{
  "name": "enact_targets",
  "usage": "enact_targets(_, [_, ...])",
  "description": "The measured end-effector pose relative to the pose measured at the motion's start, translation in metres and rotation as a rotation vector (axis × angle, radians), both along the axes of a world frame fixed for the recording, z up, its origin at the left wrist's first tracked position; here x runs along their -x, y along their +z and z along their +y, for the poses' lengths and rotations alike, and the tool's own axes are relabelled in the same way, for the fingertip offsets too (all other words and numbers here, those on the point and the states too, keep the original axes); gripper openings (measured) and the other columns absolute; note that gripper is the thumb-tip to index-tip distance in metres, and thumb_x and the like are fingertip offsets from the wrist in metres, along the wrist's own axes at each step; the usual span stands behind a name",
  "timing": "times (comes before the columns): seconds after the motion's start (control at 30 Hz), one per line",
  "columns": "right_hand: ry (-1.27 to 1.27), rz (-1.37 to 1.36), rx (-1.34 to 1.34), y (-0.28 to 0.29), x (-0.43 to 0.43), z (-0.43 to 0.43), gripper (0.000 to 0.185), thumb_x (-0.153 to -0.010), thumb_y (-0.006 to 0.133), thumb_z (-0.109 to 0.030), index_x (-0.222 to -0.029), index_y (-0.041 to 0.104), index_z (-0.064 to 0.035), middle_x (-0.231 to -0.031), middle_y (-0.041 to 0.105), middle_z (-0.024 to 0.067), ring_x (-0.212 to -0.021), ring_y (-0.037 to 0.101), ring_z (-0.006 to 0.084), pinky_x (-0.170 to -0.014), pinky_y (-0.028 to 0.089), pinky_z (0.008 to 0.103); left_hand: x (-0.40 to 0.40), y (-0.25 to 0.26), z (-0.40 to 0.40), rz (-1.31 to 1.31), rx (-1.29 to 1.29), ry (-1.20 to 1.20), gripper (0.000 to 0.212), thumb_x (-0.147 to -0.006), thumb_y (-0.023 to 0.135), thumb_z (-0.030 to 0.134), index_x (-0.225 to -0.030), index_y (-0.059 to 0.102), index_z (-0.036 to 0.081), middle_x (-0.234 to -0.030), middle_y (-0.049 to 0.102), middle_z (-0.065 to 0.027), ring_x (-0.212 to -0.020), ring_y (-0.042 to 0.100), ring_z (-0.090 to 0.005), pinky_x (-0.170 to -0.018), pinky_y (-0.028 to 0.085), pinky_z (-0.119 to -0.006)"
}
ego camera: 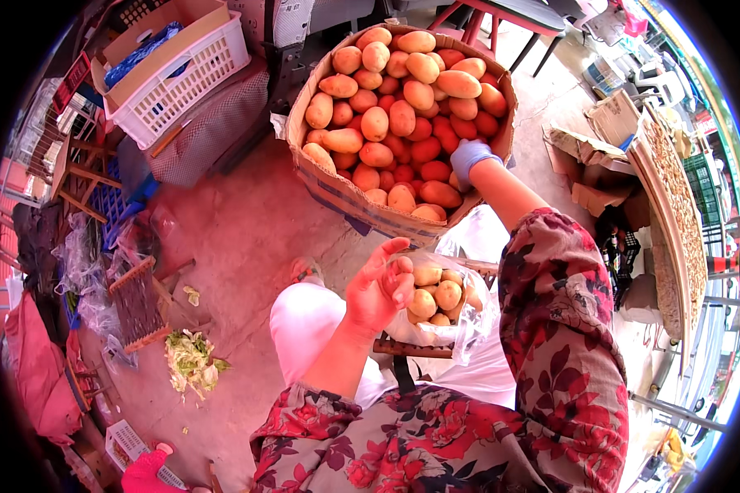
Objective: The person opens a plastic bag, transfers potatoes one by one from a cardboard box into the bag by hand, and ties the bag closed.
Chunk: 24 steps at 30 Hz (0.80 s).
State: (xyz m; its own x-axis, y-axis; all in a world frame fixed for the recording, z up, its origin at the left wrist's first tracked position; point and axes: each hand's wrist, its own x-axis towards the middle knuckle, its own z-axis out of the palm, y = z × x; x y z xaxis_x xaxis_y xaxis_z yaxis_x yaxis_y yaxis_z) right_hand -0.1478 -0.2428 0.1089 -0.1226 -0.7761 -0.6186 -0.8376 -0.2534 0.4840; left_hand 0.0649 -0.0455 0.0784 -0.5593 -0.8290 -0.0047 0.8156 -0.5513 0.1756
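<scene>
A large round cardboard bin (pixel 370 219) full of potatoes (pixel 375 123) stands in front of me. My right hand (pixel 472 159), in a pale blue glove, reaches in at the bin's right side among the potatoes; its fingertips are hidden, so its grip cannot be told. My left hand (pixel 380 286) is bare and raised below the bin, palm up with fingers partly curled and nothing in it. Just to its right, an opened clear plastic bag (pixel 468 333) holds several smaller-looking potatoes (pixel 448 294) on a small wooden-slatted stool (pixel 413 348) between my knees.
A white plastic crate (pixel 179 92) with a cardboard box stands at upper left. Leafy vegetable scraps (pixel 191 363) lie on the floor at left, near a folding stool (pixel 139 305) and plastic bags. Cardboard pieces (pixel 592 148) are at right. Part of another person in a pink sleeve (pixel 148 473) shows at lower left.
</scene>
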Motion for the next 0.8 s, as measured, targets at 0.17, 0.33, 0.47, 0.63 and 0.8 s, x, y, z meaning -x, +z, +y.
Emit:
enact_targets(0.17, [-0.002, -0.432, 0.116, 0.016, 0.015, 0.005, 0.049, -0.06, 0.073, -0.025, -0.103, 0.063, -0.0043, -0.112, 0.052, 0.0163, -0.104, 0.053, 0.0275, -0.086, 0.046, 0.0344, -0.001, 0.004, 0.0, -0.047, -0.023, 0.017, 0.05, -0.082, 0.054, 0.029, -0.124, 0.042, 0.006, -0.096, 0.06, -0.0099, -0.058, 0.047, -0.014, -0.048, 0.037, -0.026])
enact_targets(0.33, [0.105, -1.537, 0.469, 0.066, 0.008, 0.077, 0.05, -0.058, 0.075, -0.022, -0.102, 0.062, -0.0031, -0.097, 0.059, 0.0136, -0.097, 0.053, 0.0247, -0.089, 0.042, 0.0333, -0.005, -0.006, 0.008, -0.12, 0.049, 0.046, 0.051, -0.084, 0.053, 0.033, -0.126, 0.041, 0.007, -0.1, 0.059, -0.0094, -0.072, 0.055, -0.0177, -0.054, 0.045, -0.028])
enact_targets(0.47, [0.228, -1.607, 0.487, 0.085, -0.039, 0.169, 0.056, -0.053, 0.078, -0.017, -0.106, 0.06, -0.0106, -0.115, 0.045, 0.0136, -0.11, 0.045, 0.03, -0.095, 0.038, 0.0367, -0.007, 0.007, 0.013, -0.285, 0.057, 0.036, 0.064, -0.086, 0.05, 0.045, -0.135, 0.03, 0.009, -0.119, 0.052, -0.0116, -0.1, 0.056, -0.0251, -0.076, 0.051, -0.038])
enact_targets(0.63, [0.294, -1.511, 0.584, 0.051, -0.065, 0.23, 0.061, -0.057, 0.078, -0.016, -0.114, 0.055, -0.0119, -0.123, 0.044, 0.0168, -0.113, 0.043, 0.036, -0.096, 0.037, 0.0409, -0.005, 0.015, 0.021, -0.371, 0.296, 0.087, 0.064, -0.088, 0.049, 0.046, -0.135, 0.027, 0.009, -0.121, 0.048, -0.0093, -0.104, 0.055, -0.0228, -0.084, 0.049, -0.04])
enact_targets(0.8, [-0.37, -2.296, 0.33, 0.03, -0.065, 0.255, 0.042, -0.084, 0.059, -0.006, -0.124, 0.048, -0.004, -0.124, 0.05, 0.0069, -0.11, 0.049, 0.016, -0.093, 0.04, 0.0281, -0.019, 0.011, 0.041, -0.38, 0.129, -0.091, 0.047, -0.088, 0.047, 0.045, -0.116, 0.047, 0.008, -0.097, 0.058, -0.0067, -0.082, 0.058, -0.0172, -0.051, 0.04, -0.025])
